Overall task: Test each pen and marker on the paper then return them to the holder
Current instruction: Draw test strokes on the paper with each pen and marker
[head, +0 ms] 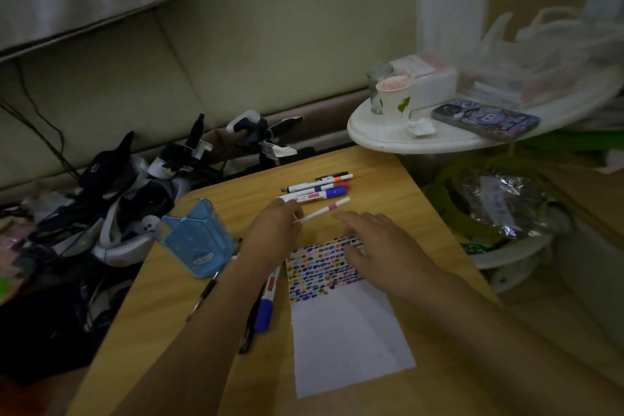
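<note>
While the left hand point(275, 233) pinches a pink-banded pen point(324, 209) just above the paper point(351, 331), the right hand point(374, 246) lies flat with straight fingers, probably steadying it; the holder point(197, 236) waits left of the paper.

The left hand point(270, 233) is covering one end of the pink-banded pen point(324, 209), and its forearm is hiding parts of the blue-capped marker point(266, 304). Motion blur is smearing the plastic bags point(540, 54).
</note>
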A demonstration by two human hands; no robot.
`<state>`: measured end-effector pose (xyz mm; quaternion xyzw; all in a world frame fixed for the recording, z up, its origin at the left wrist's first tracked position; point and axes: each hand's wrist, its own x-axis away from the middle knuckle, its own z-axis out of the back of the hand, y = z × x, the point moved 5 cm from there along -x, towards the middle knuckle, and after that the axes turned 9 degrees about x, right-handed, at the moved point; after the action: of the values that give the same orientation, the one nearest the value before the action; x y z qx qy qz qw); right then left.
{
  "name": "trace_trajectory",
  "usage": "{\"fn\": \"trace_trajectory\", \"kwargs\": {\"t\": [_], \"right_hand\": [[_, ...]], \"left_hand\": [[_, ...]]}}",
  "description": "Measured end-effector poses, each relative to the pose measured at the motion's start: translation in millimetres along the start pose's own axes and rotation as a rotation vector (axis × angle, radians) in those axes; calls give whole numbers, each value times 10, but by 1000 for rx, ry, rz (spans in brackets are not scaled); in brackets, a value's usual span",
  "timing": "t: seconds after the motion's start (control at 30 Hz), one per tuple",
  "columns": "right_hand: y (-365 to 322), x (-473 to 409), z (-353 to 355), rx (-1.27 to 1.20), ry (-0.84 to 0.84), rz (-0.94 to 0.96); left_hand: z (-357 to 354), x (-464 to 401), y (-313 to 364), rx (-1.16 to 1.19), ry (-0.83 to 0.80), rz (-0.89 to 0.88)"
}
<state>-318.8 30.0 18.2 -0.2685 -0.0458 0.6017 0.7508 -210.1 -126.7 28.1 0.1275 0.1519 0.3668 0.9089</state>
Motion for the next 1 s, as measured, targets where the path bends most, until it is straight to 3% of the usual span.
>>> {"fn": "trace_trajectory", "kwargs": {"t": [0.2, 0.33, 0.43, 0.53, 0.6, 0.73, 1.0], "right_hand": [[-233, 31, -26, -83, 47, 84], [-353, 74, -92, -16, 39, 103], [-354, 95, -90, -36, 67, 16], [-337, 88, -63, -404, 57, -224], [-372, 78, -104, -612, -14, -315], [-403, 72, -169, -785, -87, -300], [-350, 5, -114, -768, -126, -325]], "left_hand": [[282, 709, 173, 263, 92, -92], [333, 1054, 173, 428, 134, -26], [347, 1161, 59, 597, 190, -11], [346, 1157, -29, 550, 230, -12], [319, 1085, 10, 528, 185, -54], [250, 927, 186, 511, 82, -201], [126, 847, 171, 667, -20, -251]]}}
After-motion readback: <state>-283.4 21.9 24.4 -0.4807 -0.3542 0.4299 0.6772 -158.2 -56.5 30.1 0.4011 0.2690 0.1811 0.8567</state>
